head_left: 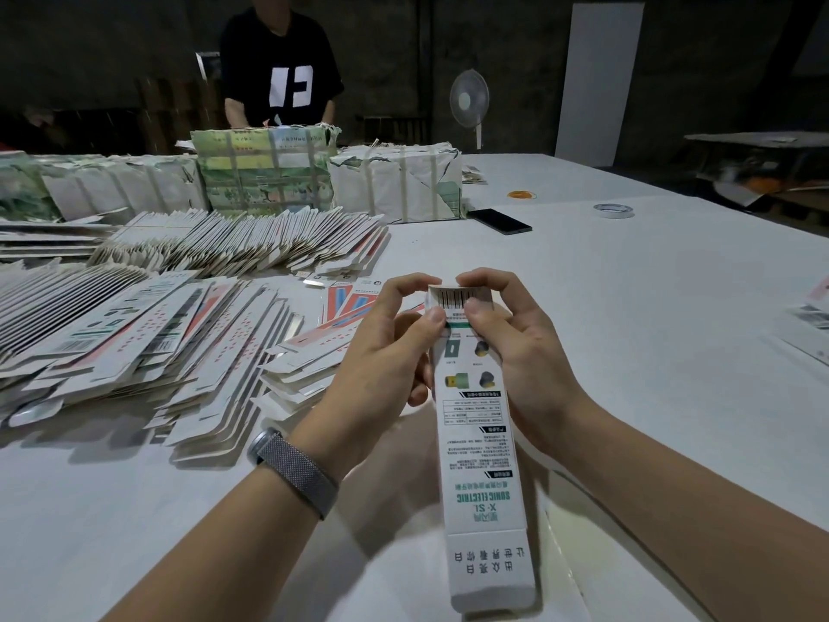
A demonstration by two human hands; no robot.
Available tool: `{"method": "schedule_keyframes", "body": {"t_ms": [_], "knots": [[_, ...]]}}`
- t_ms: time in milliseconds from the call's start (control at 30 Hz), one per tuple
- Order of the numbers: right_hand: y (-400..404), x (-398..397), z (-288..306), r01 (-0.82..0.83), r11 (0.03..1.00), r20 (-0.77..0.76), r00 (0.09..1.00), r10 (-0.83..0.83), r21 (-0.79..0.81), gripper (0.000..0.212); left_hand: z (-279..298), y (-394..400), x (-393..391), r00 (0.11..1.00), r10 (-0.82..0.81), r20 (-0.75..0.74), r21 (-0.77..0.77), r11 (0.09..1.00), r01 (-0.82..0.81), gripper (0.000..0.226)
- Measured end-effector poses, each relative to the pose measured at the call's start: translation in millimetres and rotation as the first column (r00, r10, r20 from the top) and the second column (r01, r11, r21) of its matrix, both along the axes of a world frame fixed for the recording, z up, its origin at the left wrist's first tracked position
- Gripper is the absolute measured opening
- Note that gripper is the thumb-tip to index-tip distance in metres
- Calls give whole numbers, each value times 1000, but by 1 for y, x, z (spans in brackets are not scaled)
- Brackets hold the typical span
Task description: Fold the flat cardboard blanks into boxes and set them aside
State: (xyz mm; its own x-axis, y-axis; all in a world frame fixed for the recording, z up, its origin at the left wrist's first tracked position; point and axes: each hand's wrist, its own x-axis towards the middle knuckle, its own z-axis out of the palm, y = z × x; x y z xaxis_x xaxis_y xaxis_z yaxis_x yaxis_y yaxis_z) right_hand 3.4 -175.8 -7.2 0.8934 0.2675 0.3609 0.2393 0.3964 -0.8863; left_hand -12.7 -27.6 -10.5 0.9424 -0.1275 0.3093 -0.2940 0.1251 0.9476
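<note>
A long, narrow white box with green print is held lengthwise in front of me, its far end with a barcode flap pointing away. My left hand grips that far end from the left, thumb on top and fingers curled over the flap. My right hand grips it from the right in the same way. The near end flap hangs open towards me. Flat cardboard blanks lie fanned in heaps on the table at the left, more blanks in a row behind them.
Wrapped, strapped bundles stand at the back, with a person in a black T-shirt behind them. A black phone, a tape roll, rubber bands and a fan are further right. Printed sheets lie at the right edge.
</note>
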Motion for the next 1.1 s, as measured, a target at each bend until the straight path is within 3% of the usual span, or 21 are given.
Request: {"method": "schedule_keyframes", "body": {"t_ms": [367, 567, 733, 1100], "knots": [[-3, 3, 4, 131, 990, -25, 991, -132, -49, 25, 2, -6, -5, 1000, -3, 10, 51, 999, 2, 18], [-5, 8, 3, 149, 982, -124, 979, -163, -117, 4, 0, -3, -4, 1000, -20, 16, 92, 996, 18, 19], [-6, 6, 6, 99, 988, -122, 986, -114, -122, 14, 0, -3, -5, 999, -28, 21, 111, 993, 25, 19], [-5, 6, 8, 188, 975, -94, 975, -199, -115, 21, -1, -3, -3, 999, -53, -4, 109, 993, 54, 28]]}}
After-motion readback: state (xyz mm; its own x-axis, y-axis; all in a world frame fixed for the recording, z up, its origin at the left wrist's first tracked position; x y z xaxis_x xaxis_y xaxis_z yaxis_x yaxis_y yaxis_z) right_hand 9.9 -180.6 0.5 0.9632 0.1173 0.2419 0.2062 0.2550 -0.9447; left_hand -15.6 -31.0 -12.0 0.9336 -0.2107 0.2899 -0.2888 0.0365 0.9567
